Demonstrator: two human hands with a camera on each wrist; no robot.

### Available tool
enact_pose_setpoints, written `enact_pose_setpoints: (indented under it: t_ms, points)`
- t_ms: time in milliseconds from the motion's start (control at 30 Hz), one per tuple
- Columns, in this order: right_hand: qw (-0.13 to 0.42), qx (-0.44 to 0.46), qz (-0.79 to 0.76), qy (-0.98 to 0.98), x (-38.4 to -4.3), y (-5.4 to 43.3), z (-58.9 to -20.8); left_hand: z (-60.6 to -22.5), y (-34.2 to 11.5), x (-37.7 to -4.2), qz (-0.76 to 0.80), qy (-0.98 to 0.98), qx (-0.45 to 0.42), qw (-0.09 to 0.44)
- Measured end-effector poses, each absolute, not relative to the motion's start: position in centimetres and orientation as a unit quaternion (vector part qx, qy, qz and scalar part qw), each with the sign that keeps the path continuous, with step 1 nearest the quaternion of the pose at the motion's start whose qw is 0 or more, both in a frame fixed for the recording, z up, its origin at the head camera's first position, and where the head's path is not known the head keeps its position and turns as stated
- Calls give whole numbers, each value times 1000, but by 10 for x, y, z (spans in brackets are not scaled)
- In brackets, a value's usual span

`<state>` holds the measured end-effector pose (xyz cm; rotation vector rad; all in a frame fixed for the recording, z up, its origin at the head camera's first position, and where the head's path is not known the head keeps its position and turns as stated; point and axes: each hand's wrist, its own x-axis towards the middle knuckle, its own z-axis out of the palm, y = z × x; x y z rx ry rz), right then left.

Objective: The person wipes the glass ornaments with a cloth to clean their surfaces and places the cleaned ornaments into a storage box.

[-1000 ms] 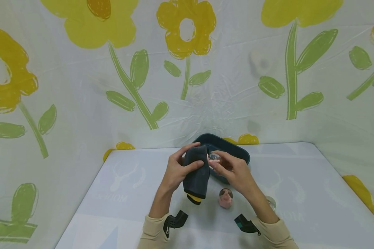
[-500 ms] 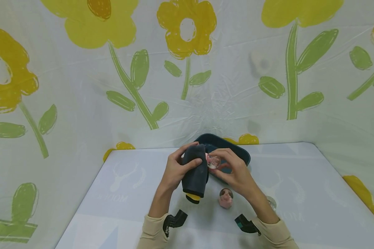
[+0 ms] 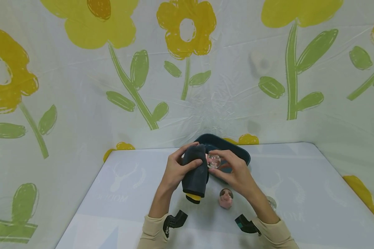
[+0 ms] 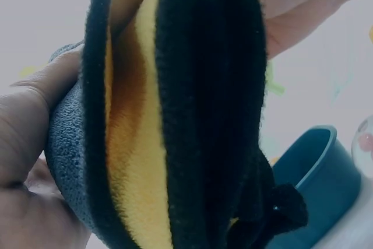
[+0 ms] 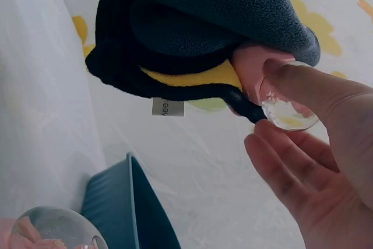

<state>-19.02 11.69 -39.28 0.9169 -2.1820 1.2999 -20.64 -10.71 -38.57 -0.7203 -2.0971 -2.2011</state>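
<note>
A small snow globe (image 3: 214, 161) with a clear ball and a pink base (image 5: 252, 69) is held above the table. My left hand (image 3: 178, 167) grips a folded dark grey cloth (image 3: 194, 174) with a yellow inner side and black edging, wrapped against the pink base. The clear ball lies between the thumb and fingers of my right hand (image 3: 237, 171), which pinches it from the right. In the right wrist view, a white tag (image 5: 168, 107) hangs from the cloth. Part of the base is hidden by the cloth.
Behind the hands stands a dark teal tray (image 3: 244, 154) on the white table (image 3: 121, 197). A second snow globe (image 3: 225, 200) with a pink base is on the table in front of it. Another clear ball (image 3: 272, 201) is partly hidden behind the right forearm.
The right fingers have turned the snow globe, so its clear ball shows more fully. The cloth has shifted slightly left. Over the last half second hardly anything differs.
</note>
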Motion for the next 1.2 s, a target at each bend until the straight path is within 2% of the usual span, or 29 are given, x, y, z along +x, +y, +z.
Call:
enact_pose_setpoints:
  t_ms: [600, 900, 1200]
  points:
    - [142, 189, 474, -848, -186, 118, -392, -385, -102, -204, -680, -690, -249, -6]
    - [132, 190, 479, -847, -186, 117, -390, -385, -103, -203, -677, -693, -249, 2]
    - [166, 234, 469, -835, -186, 115, -391, -386, -105, -205, -680, -695, -233, 14]
